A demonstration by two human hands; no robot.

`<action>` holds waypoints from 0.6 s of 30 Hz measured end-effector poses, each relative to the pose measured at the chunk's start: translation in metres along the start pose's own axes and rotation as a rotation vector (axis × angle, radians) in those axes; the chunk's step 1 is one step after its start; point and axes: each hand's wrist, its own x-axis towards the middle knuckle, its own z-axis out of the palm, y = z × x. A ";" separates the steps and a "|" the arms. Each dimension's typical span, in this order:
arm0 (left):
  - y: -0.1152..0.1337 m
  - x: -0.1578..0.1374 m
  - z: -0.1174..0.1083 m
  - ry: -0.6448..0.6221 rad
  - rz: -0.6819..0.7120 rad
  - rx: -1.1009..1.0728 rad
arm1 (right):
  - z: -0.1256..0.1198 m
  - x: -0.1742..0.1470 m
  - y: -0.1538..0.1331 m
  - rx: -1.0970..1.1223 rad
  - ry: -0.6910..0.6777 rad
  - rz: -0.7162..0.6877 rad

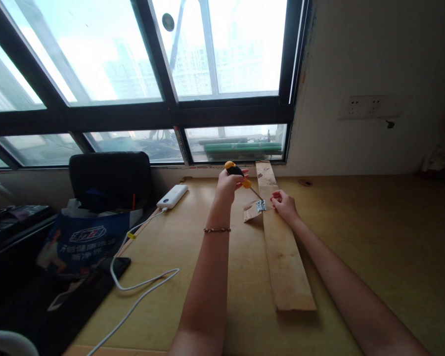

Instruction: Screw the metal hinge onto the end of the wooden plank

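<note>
While the left hand [228, 185] grips the yellow-and-black handle of a screwdriver [241, 179], the tool slants down to the right, its shaft ending at a small metal hinge [261, 205]. The fingers are wrapped fully around the handle. The hinge sits at the left edge of a long wooden plank [284, 252], which lies flat on the wooden tabletop [356, 237] and runs from the window wall toward the near edge. A small piece of wood [251, 211] lies just beside the plank on its left, touching the hinge.

The right hand [284, 203] rests on the plank just right of the hinge, fingers curled toward it; whether they pinch anything is too small to tell. A bracelet [217, 230] circles the left wrist.

Left of the work area, a white power bank [172, 196] lies on the tabletop, well apart from the plank. A white cable [141, 284] runs from it along the left table edge toward the viewer. Beyond that edge stand a black chair [109, 175] and a blue printed bag [85, 240]. A large dark-framed window [170, 111] fills the wall ahead, and a white socket strip [371, 106] is mounted on the wall to the right. Nothing lies between the hands and the hinge.
</note>
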 end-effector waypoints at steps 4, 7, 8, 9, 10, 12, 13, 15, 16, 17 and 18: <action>0.004 -0.002 -0.002 0.025 -0.003 -0.104 | 0.000 0.000 -0.001 0.012 -0.001 -0.004; 0.012 -0.006 -0.003 0.023 0.018 -0.182 | 0.000 0.001 0.001 0.016 0.003 -0.008; 0.015 -0.008 -0.003 0.017 0.032 -0.201 | 0.000 0.001 0.002 0.018 0.003 -0.008; 0.019 -0.010 -0.003 0.006 0.051 -0.216 | 0.000 0.001 0.003 0.020 0.002 -0.007; 0.022 -0.011 -0.002 -0.008 0.076 -0.229 | 0.001 0.001 0.004 0.020 0.002 -0.006; 0.029 -0.016 0.001 -0.038 0.149 -0.238 | 0.001 0.001 0.005 0.018 0.001 -0.003; 0.032 -0.019 0.004 -0.056 0.199 -0.228 | 0.002 0.001 0.005 0.016 0.001 -0.002; 0.037 -0.027 0.014 -0.084 0.337 -0.155 | 0.001 0.000 0.002 0.019 0.004 -0.003; 0.038 -0.032 0.021 -0.093 0.421 -0.086 | 0.000 0.000 -0.002 0.024 0.008 -0.009; 0.038 -0.038 0.029 -0.098 0.511 0.006 | -0.002 0.000 -0.007 0.040 0.016 -0.015; 0.037 -0.045 0.038 -0.106 0.596 0.120 | -0.004 0.000 -0.013 0.073 0.026 -0.014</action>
